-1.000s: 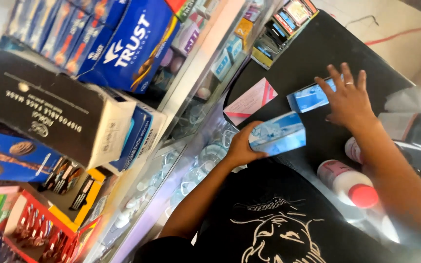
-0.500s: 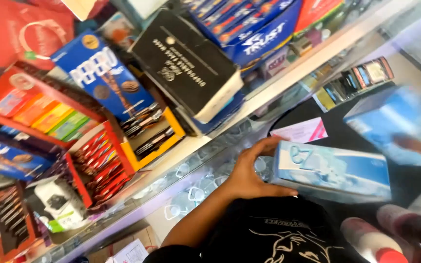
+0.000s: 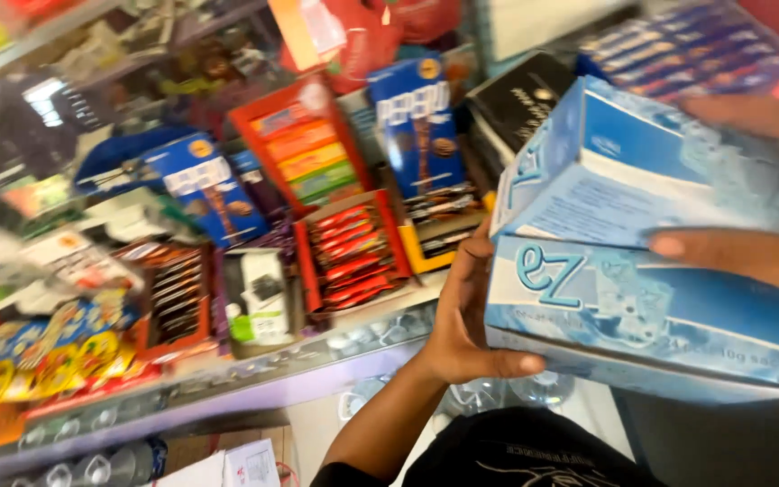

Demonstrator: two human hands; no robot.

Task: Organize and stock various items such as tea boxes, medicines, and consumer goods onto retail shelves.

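Both hands grip stacked boxes: left hand under the lower blue box, right hand steadying the upper blue box; shelf at nine o'clock.

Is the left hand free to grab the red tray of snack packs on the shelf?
Probably not right now. The left hand is gripping the end of the lower blue box, so it is busy. The red tray sits just beside it with nothing between them.

Lower box: light blue, white band, icy pattern under the fingers. Upper box: same blue and white. Beyond the fingers: red tray, dark blue snack box, black box.
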